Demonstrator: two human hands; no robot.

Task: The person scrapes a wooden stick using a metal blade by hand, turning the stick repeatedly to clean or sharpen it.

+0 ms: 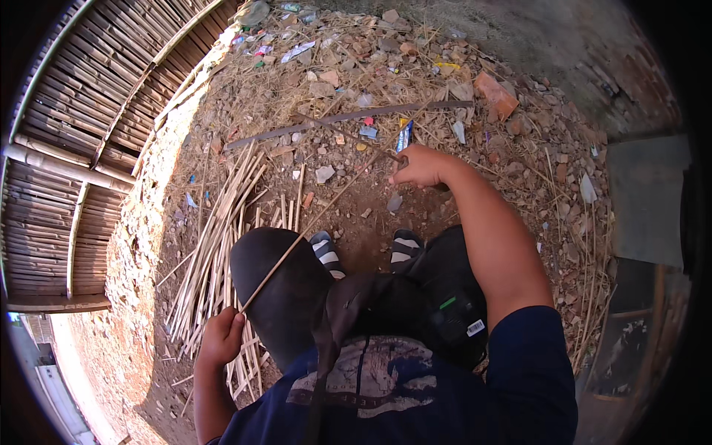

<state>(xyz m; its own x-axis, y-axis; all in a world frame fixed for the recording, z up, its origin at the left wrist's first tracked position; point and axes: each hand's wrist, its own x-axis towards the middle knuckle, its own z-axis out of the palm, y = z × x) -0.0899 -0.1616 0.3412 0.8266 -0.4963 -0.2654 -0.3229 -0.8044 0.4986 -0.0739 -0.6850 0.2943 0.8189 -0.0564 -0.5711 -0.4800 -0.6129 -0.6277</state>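
Note:
My left hand point(222, 336), at the lower left, is closed on the near end of a thin bamboo strip point(285, 256). The strip slants up and away across my dark-clad left knee to my right hand point(420, 165). That hand is closed around a knife-like tool, whose narrow dark blade point(348, 135) points to the far left. Blade and strip cross just left of my right fingers; whether they touch I cannot tell. My palm hides most of the handle. Beside my left leg lies a loose pile of pale split bamboo strips point(215, 252).
A long dark flat band point(415, 108) lies across the rubble ahead, near a brick point(495, 96) and litter. A bamboo-slat structure point(81, 111) stands at the left, a grey panel point(647, 200) at the right. My striped footwear point(326, 254) is between my knees.

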